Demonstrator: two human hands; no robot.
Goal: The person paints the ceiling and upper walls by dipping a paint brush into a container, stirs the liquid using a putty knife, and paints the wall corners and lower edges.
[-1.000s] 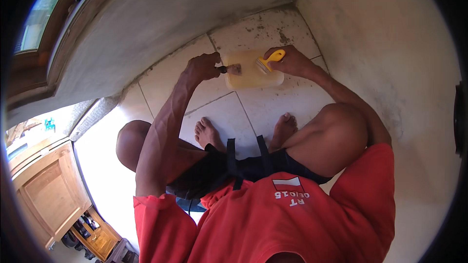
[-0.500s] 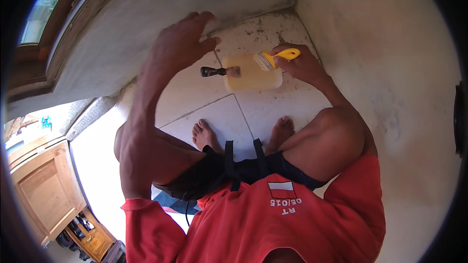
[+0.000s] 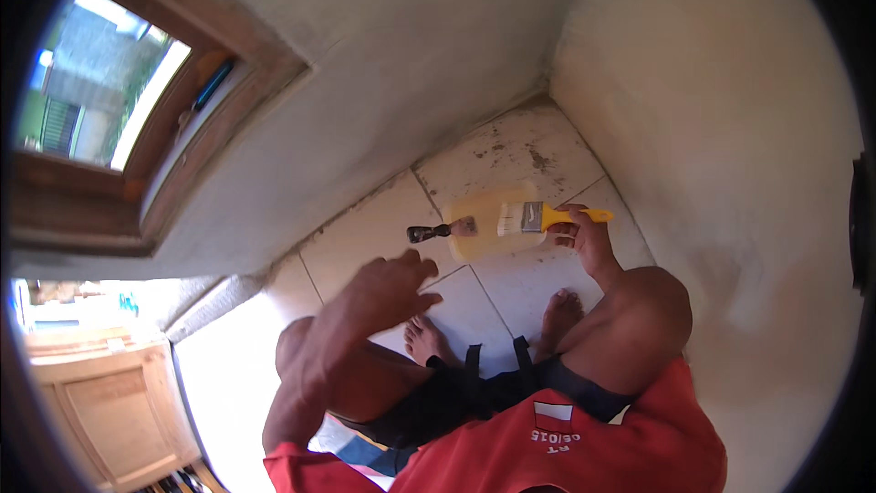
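My right hand [image 3: 584, 242] grips the yellow handle of a paintbrush [image 3: 531, 216] with a metal band. Its pale bristles point left and lie over the yellowish translucent plastic tub [image 3: 502, 248] on the floor; I cannot tell whether they touch it. A scraper [image 3: 429, 234] with a black handle rests across the tub's left side, its blade over the inside. My left hand [image 3: 391, 290] hangs in the air nearer to me, left of the tub, its fingers bent but apart with nothing in them.
Two bare plaster walls meet in the corner beyond the tub. Dark specks mark the floor tiles [image 3: 538, 161] there. A wooden window frame [image 3: 137, 210] is at the upper left, a blue-handled tool [image 3: 212, 84] on its ledge. A wooden cabinet [image 3: 119, 411] stands lower left. My bare feet flank the near tiles.
My left hand has come down from near the wall toward my knee. The brush has swung from slanting to nearly level, bristles leftward. The view has tilted up, showing more window.
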